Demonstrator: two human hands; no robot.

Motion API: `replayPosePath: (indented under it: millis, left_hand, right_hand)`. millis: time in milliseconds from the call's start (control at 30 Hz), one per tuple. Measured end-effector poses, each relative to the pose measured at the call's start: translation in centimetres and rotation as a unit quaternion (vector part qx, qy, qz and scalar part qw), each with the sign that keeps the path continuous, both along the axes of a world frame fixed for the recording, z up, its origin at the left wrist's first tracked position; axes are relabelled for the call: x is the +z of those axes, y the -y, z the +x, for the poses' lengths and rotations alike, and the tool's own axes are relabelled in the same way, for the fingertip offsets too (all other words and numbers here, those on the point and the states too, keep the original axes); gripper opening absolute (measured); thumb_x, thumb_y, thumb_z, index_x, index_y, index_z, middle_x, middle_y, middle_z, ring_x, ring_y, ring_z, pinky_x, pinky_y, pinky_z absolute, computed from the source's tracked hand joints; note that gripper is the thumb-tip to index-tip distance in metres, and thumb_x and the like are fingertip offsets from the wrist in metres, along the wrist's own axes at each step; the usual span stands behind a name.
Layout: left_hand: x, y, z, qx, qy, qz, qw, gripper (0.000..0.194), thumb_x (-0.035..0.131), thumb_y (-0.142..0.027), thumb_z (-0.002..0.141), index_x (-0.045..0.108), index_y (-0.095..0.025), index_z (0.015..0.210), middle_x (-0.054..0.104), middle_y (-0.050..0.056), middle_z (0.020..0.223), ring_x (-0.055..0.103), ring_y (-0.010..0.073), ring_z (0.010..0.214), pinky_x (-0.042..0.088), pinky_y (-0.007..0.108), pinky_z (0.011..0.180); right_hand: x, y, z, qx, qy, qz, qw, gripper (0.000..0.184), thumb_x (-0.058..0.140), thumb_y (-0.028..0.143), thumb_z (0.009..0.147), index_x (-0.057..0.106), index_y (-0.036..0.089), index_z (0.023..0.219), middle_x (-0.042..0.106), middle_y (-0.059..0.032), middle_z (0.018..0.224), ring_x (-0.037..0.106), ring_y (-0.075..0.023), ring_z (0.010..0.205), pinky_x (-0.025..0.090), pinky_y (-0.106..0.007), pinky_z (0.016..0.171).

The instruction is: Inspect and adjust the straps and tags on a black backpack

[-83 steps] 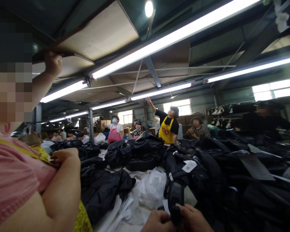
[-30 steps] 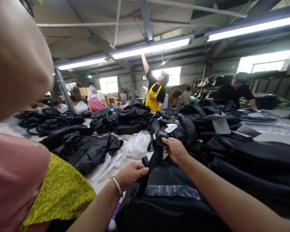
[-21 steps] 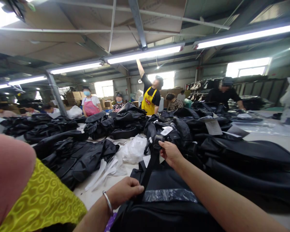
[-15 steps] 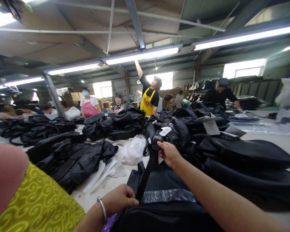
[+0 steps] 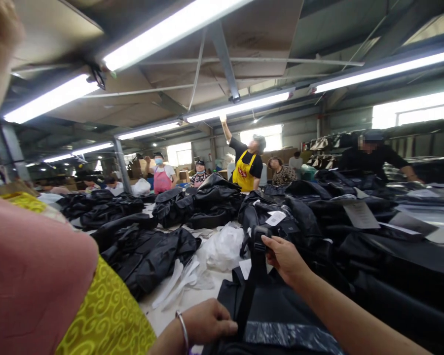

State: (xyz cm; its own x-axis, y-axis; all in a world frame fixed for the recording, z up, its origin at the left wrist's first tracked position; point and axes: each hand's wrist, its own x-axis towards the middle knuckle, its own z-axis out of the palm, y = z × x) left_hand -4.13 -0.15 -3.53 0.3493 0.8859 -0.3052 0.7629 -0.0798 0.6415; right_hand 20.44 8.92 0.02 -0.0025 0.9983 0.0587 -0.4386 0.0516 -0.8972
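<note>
A black bag (image 5: 277,315) lies on the table right in front of me. Its black strap (image 5: 252,281) runs taut between my two hands. My left hand (image 5: 210,323), with a metal bangle at the wrist, is closed on the strap's near end by the bag's edge. My right hand (image 5: 285,257) is stretched forward and pinches the strap's far end just below its plastic buckle (image 5: 259,232).
A person in a pink top and yellow patterned apron (image 5: 107,315) stands close at my left. Heaps of black bags (image 5: 207,202) and white plastic wrapping (image 5: 224,246) cover the long table. Several workers stand at the far side, one in a yellow apron (image 5: 246,175) reaching overhead.
My left hand has slid back along the strap toward me while my right hand keeps its far end stretched out. The view has tilted up and shifted slightly. The person at my left fills more of the view.
</note>
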Motion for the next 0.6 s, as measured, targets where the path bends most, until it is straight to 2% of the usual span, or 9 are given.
replayPosePath:
  millis: [133, 300, 467, 600]
  left_hand:
    - [-0.1, 0.0, 0.5, 0.038, 0.02, 0.019, 0.999, 0.018, 0.069, -0.034, 0.068, 0.075, -0.018, 0.072, 0.052, -0.005, 0.056, 0.043, 0.0112, 0.055, 0.03, 0.025, 0.053]
    - [0.0, -0.8, 2.3, 0.066, 0.106, 0.035, 0.992, 0.028, 0.069, -0.04, 0.073, 0.079, -0.017, 0.085, 0.06, -0.002, 0.063, 0.048, 0.0119, 0.058, 0.034, 0.024, 0.054]
    - [-0.1, -1.5, 3.6, 0.081, 0.106, 0.037, 0.99, 0.031, 0.08, -0.044, 0.069, 0.078, -0.018, 0.084, 0.066, -0.001, 0.071, 0.057, 0.0148, 0.066, 0.042, 0.026, 0.061]
    - [0.0, -1.1, 3.5, 0.087, 0.122, 0.044, 0.988, 0.027, 0.066, -0.043, 0.089, 0.069, -0.019, 0.102, 0.068, 0.004, 0.105, 0.065, 0.0207, 0.092, 0.055, 0.034, 0.08]
  right_hand:
    - [-0.6, -0.1, -0.1, -0.001, 0.003, 0.002, 1.0, 0.042, 0.085, 0.045, 0.06, 0.054, 0.018, 0.067, 0.049, 0.0058, 0.052, 0.045, -0.0075, 0.046, 0.033, -0.018, 0.038]
    - [-0.9, 0.4, -1.1, 0.011, 0.023, -0.002, 1.0, 0.042, 0.084, 0.048, 0.063, 0.055, 0.018, 0.07, 0.051, 0.0057, 0.055, 0.045, -0.0073, 0.047, 0.033, -0.018, 0.04]
    - [-1.7, 0.8, -1.6, 0.018, 0.039, -0.001, 0.999, 0.043, 0.082, 0.051, 0.066, 0.056, 0.017, 0.072, 0.05, 0.007, 0.053, 0.045, -0.007, 0.047, 0.034, -0.017, 0.041]
    - [-2.3, 0.6, -1.8, 0.014, 0.009, -0.034, 0.999, 0.043, 0.086, 0.047, 0.06, 0.058, 0.017, 0.073, 0.05, 0.007, 0.053, 0.045, -0.0065, 0.046, 0.034, -0.016, 0.041]
